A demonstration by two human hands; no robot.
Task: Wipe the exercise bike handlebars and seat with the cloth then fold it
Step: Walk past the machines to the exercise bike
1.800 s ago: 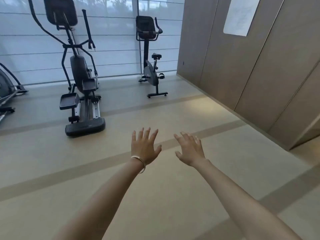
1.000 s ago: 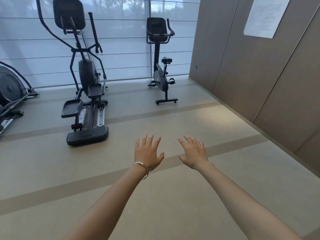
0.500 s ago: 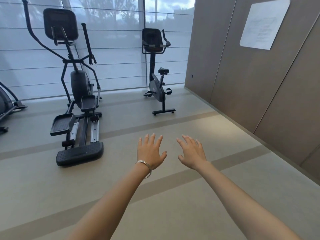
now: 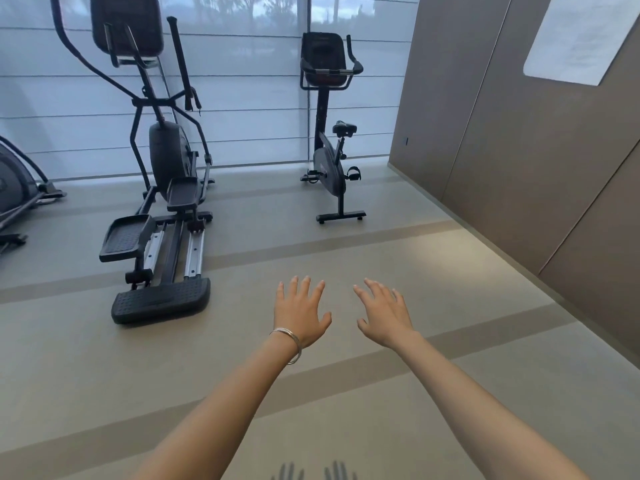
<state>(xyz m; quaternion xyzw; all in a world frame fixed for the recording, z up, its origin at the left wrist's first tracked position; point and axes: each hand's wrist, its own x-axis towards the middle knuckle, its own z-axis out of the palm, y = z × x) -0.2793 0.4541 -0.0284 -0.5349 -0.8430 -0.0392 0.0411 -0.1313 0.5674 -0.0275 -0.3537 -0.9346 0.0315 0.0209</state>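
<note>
A black exercise bike [image 4: 329, 168] stands at the back by the window. Its handlebars [image 4: 356, 65] curve around a dark console, and its small black seat [image 4: 344, 127] sits lower on the right. Both arms stretch out in front of me over the floor, well short of the bike. My left hand [image 4: 300, 308], with a silver bracelet at the wrist, has its fingers spread and holds nothing. My right hand [image 4: 382, 313] is spread the same way and is empty. No cloth is in view.
A black elliptical trainer [image 4: 159, 188] stands left of the bike, its rear foot reaching toward me. Part of another machine [image 4: 17, 192] shows at the far left edge. A brown panelled wall [image 4: 519, 133] with a white notice [image 4: 581, 36] runs along the right.
The view has moved closer to the bike and elliptical, which appear larger now. Both hands stay outstretched, spread and empty.
</note>
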